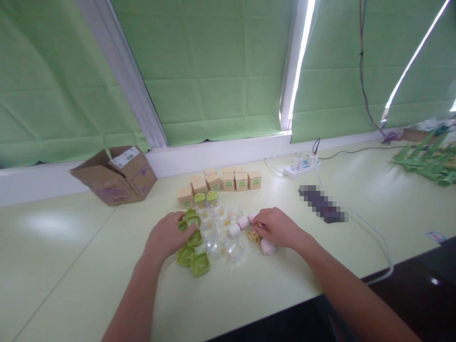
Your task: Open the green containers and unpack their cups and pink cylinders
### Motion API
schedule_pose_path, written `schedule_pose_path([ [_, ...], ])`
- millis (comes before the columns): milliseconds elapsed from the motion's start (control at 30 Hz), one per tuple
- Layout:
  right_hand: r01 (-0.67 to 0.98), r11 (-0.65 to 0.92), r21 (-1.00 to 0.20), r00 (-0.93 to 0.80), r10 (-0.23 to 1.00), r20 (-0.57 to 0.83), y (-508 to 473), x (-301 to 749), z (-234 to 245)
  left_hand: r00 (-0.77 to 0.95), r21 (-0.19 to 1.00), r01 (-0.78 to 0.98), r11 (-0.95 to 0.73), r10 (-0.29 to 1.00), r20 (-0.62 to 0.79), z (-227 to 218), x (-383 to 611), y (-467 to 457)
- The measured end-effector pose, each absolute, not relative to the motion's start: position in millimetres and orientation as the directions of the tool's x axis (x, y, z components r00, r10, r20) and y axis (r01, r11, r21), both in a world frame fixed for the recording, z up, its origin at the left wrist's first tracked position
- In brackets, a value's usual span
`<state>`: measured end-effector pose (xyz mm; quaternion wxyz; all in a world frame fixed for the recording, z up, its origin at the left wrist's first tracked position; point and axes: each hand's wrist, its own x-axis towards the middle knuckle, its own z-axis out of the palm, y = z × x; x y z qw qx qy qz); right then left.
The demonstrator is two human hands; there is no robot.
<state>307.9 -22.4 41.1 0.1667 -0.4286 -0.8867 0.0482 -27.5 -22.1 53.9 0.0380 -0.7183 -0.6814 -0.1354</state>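
Note:
My left hand [169,235] rests over a group of green plastic lids [200,264], its thumb and fingers closed around one green lid [193,221]. On the other side, my right hand [276,227] pinches at a small heap of yellow cord loops [253,236]; the fingertips are partly hidden. Pale pink rolls [234,231] lie beside it, and another pink roll [267,246] sits under the palm side. Clear plastic cups [235,249] stand in rows between my hands. Behind them are two cups with green lids [213,198] and cord loops on top.
Several small cardboard boxes [228,180] with green labels stand behind the cups. An opened carton [124,175] is at the back left. A power strip [302,167], a pixelated dark object [322,204] and a white cable [383,237] lie to the right. The table's dark front edge is near.

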Motion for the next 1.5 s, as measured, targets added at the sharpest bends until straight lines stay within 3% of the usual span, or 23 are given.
schedule_pose_path([
  [233,0.716,0.65,-0.255,-0.591,0.759,0.273,-22.8,307.6,41.1,0.171,0.139,0.958,-0.25,0.889,0.425,57.4,9.0,-34.9],
  [567,0.631,0.726,-0.272,-0.671,0.687,0.277,-27.9,302.3,43.9,0.415,0.148,0.85,-0.506,0.815,0.405,46.0,52.7,-56.9],
  [867,0.602,0.752,-0.267,-0.692,0.659,0.294,-30.6,299.9,43.3,0.434,0.178,0.835,-0.521,0.822,0.368,43.4,54.8,-56.9],
  [1133,0.559,0.757,-0.339,-0.697,0.65,0.303,-27.8,290.3,49.0,0.45,0.155,0.834,-0.53,0.815,0.365,42.4,56.3,-58.7],
  [1500,0.642,0.694,-0.325,-0.662,0.716,0.221,17.4,262.8,74.2,0.439,0.154,0.836,-0.527,0.81,0.389,41.5,56.6,-59.4],
])
